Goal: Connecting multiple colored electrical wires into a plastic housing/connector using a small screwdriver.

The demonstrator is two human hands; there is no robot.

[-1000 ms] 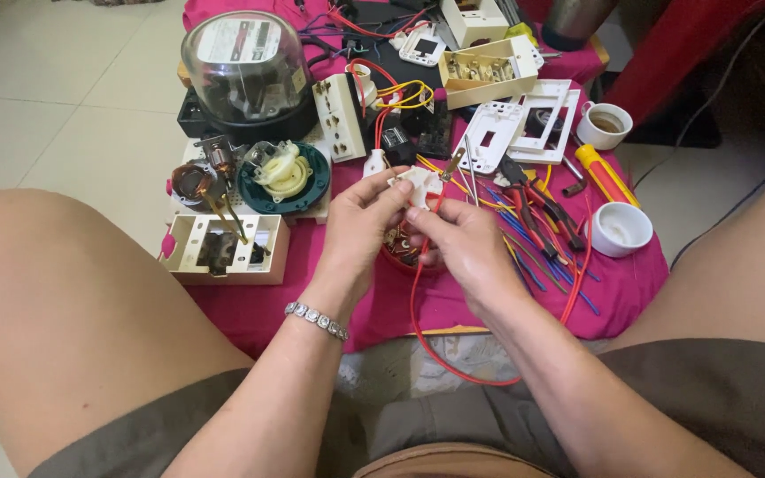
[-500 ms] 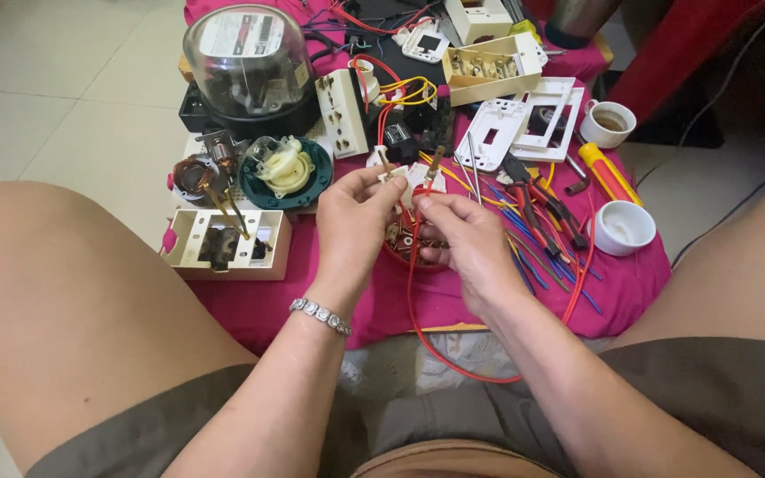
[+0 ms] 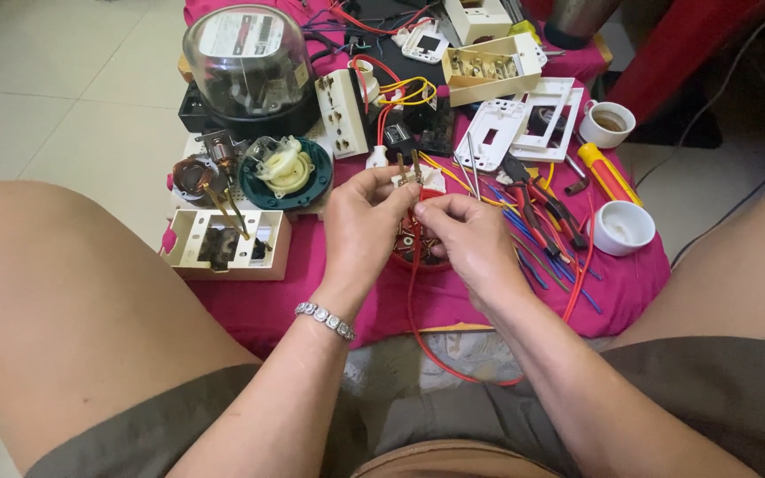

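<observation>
Pink cloth (image 3: 312, 305) covers the floor between the person's knees, and I'll use it as my landmark since there's only the one head view to go through.

Over the middle of the cloth, the left hand (image 3: 360, 226) pinches a small white plug (image 3: 413, 177) between thumb and fingertips, its two metal pins sticking up. The right hand (image 3: 467, 239) is curled almost shut just beside it, fingertips pinched on a red wire (image 3: 413, 292) that loops down off the cloth's near edge and back up. Right under both hands sits a small red dish (image 3: 418, 257) with what look like screws.

My guess is the plug is light, hard plastic, a bit slick, best gripped by the body and not the pins. The wire looks thin and springy, so hold it close to the end or it'll flick around.

At the far left corner of the cloth there's a round glass-domed meter (image 3: 245, 62) with a pale rectangular label inside the dome, too small to make out anyway. Left of centre lies an open beige switch box (image 3: 227, 243). Toward the right edge are loose coloured wires (image 3: 542, 239), a yellow screwdriver (image 3: 608, 173) and two white cups (image 3: 622, 226). Didn't spot any packaging or signs.
</observation>
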